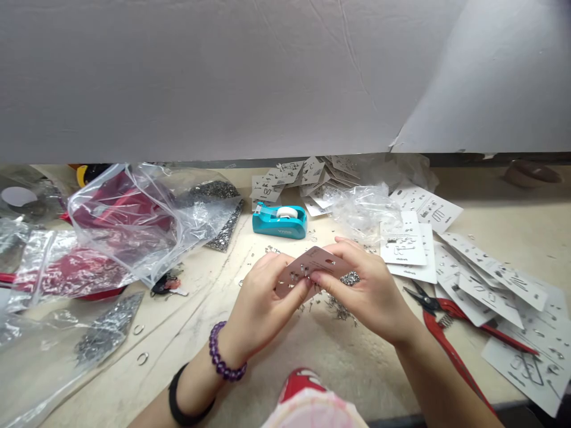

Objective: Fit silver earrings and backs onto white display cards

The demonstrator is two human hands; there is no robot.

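Note:
Both hands hold one earring card [328, 260], tilted, above the table. My left hand [267, 294] grips its left side, fingers behind and thumb on the front. My right hand [368, 291] grips the right side, its thumb tip close to the left thumb near the card's lower edge. Small metal pieces are fixed in the card; whether a loose one is pinched between the thumbs is too small to tell. Under the hands lies a heap of tiny silver metal pieces [341, 308], partly hidden by the right hand.
A teal tape dispenser [279, 222] stands beyond the hands. Clear plastic bags [129, 220] of parts fill the left side. Filled cards [479, 285] spread over the right, with red-handled pliers [450, 333] among them. More cards [312, 172] lie at the back, below a grey panel [250, 77].

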